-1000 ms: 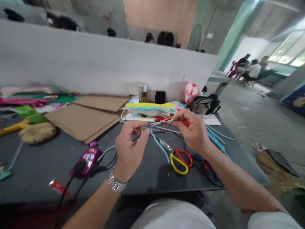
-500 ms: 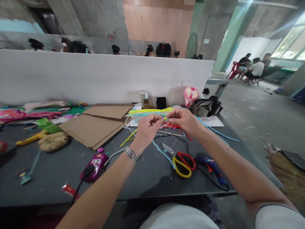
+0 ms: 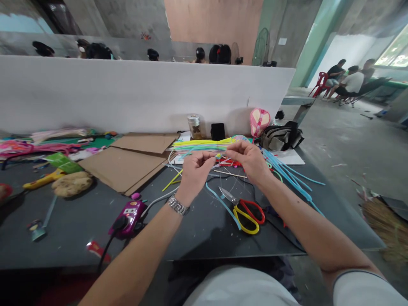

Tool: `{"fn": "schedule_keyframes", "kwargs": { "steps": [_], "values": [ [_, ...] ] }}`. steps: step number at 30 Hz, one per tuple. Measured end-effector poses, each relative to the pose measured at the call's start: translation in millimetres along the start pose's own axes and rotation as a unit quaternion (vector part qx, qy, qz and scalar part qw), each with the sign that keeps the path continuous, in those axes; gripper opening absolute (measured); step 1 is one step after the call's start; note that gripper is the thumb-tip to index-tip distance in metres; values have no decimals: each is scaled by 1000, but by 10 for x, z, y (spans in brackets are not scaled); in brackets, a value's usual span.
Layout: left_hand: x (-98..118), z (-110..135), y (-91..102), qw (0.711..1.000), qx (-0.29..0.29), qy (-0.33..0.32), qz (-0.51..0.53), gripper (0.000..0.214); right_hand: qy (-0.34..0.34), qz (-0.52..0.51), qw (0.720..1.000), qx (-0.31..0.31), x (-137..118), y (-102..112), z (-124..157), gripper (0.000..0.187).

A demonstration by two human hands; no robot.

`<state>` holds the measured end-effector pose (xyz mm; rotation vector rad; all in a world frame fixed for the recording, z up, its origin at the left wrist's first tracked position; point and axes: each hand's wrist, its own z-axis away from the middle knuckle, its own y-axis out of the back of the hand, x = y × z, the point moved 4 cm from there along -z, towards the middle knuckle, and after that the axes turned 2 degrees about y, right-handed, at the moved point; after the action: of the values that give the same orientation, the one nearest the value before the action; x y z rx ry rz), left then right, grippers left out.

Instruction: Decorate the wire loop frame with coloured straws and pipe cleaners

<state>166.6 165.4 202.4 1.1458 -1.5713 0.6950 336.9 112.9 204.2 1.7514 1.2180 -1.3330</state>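
My left hand [image 3: 195, 172] and my right hand [image 3: 247, 160] are raised together over the dark table [image 3: 79, 225], fingers pinched on a small yellow-green piece [image 3: 218, 156] between them. Just behind the hands lies a stack of coloured pipe cleaners [image 3: 200, 145]. Scissors [image 3: 244, 209] with red and yellow handles lie on the table below my right hand. A light blue strand [image 3: 223, 204] curves beside them. My left wrist wears a metal watch [image 3: 178, 205].
A purple glue gun [image 3: 126, 217] with a black cord lies at the left. Cardboard sheets [image 3: 127, 161] sit beyond it. A jar [image 3: 194, 126], a pink heart object [image 3: 259, 121] and a grey bag [image 3: 280, 138] stand by the white partition [image 3: 127, 93]. People sit far right.
Both hands rose from the table and came together at the small yellow-green piece; since half a second ago they have hardly moved. The camera view tilted slightly.
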Motion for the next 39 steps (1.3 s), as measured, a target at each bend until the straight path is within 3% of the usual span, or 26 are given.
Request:
{"fn": "schedule_keyframes", "kwargs": {
  "steps": [3, 5, 11, 15, 18, 20, 23, 26, 32, 39],
  "values": [
    [-79, 14, 45, 1000, 13, 4, 1, 11, 47, 55, 989, 127, 23, 263, 157, 24],
    [-162, 10, 85, 1000, 25, 16, 5, 14, 50, 121, 981, 146, 90, 394, 343, 22],
    [-305, -22, 156, 999, 38, 18, -12, 14, -60, 258, 964, 3, 567, 388, 1031, 24],
    [-266, -5, 161, 999, 42, 6, -13, 14, -73, 354, 932, -32, 790, 330, 1274, 34],
    [-242, 13, 155, 999, 35, 9, -11, 15, -97, 326, 938, -70, 874, 246, 1332, 40],
    [-240, 20, 154, 999, 32, 12, -7, 15, -99, 265, 956, -84, 886, 161, 1333, 31],
    [-248, 26, 162, 999, 36, 17, -3, 9, -85, 211, 971, -69, 878, 50, 1305, 12],
    [-255, 28, 170, 999, 33, 21, 3, 4, -86, 200, 975, -43, 896, 20, 1286, 14],
    [-276, 21, 176, 999, 32, 27, 15, 5, -88, 192, 977, -14, 967, 254, 1335, 24],
    [-278, 2, 127, 999, 25, 18, 40, 8, -46, 313, 947, -55, 934, 395, 1398, 30]
  ]
}}
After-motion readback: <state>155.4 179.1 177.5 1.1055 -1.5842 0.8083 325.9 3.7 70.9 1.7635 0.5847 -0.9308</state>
